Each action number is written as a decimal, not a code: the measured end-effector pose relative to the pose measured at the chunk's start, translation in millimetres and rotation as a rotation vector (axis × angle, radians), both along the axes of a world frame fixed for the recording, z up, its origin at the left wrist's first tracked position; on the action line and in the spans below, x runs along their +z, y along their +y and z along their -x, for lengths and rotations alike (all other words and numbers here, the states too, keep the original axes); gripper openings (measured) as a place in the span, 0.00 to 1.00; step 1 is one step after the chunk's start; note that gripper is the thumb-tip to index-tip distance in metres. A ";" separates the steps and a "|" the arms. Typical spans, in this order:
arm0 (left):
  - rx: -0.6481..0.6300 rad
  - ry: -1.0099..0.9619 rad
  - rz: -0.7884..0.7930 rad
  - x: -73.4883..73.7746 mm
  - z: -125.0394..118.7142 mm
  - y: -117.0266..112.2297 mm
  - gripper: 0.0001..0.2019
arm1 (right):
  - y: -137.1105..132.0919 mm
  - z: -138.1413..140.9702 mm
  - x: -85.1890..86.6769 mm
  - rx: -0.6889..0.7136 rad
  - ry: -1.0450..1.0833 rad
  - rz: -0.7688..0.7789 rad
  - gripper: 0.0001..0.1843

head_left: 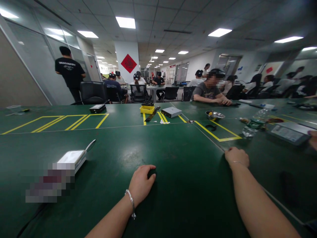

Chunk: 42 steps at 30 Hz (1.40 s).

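Note:
My left hand [142, 181] rests on the green tabletop [188, 185] with its fingers loosely bent. A gap shows between thumb and forefinger, and nothing is held there. A bracelet [132, 203] circles that wrist. Farther right, my right hand [237, 157] lies on the table beside a pale seam, its fingers curled under; no object shows in it. A clear plastic bottle [255, 123] stands just beyond this hand. To the left of my left hand lies a white device [71, 156] with a cord, partly blurred out.
Toward the far edge are a yellow basket [147, 110] holding dark items, a grey box [171, 112], a metal bowl [215, 115] and black boxes [97, 108]. A larger grey box [289, 133] sits right, near another person's hand [313, 140]. Someone [213, 91] sits opposite.

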<state>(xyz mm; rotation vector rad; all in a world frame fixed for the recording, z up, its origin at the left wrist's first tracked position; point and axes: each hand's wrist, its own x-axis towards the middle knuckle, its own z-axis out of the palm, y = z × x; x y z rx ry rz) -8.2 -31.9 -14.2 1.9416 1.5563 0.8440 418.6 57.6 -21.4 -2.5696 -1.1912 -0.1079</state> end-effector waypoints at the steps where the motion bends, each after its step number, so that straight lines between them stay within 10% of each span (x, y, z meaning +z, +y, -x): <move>1: -0.001 -0.001 0.000 0.6 0.0 -0.2 0.14 | 0.6 -0.3 -0.2 -0.010 0.001 -0.016 0.24; 18: -0.001 0.005 -0.003 0.3 0.3 0.2 0.14 | -0.9 16.6 11.3 0.053 -0.005 -0.058 0.24; 22: 0.003 0.003 0.000 -0.9 -0.2 1.0 0.14 | 4.7 68.1 27.1 0.412 0.054 -0.219 0.17; 29: -0.027 -0.241 0.078 2.5 0.6 1.6 0.16 | -45.1 244.2 34.3 1.345 0.292 -0.323 0.10; 34: -0.072 -0.337 0.145 5.8 1.5 4.1 0.11 | -75.1 287.6 22.7 1.553 0.172 -0.320 0.14; 38: -0.030 -0.413 0.227 7.5 2.4 3.0 0.13 | -45.5 247.0 33.1 1.415 0.025 -0.353 0.24; 42: 0.012 -0.396 0.185 8.4 2.6 1.1 0.14 | -3.2 149.5 33.2 0.788 -0.164 -0.260 0.21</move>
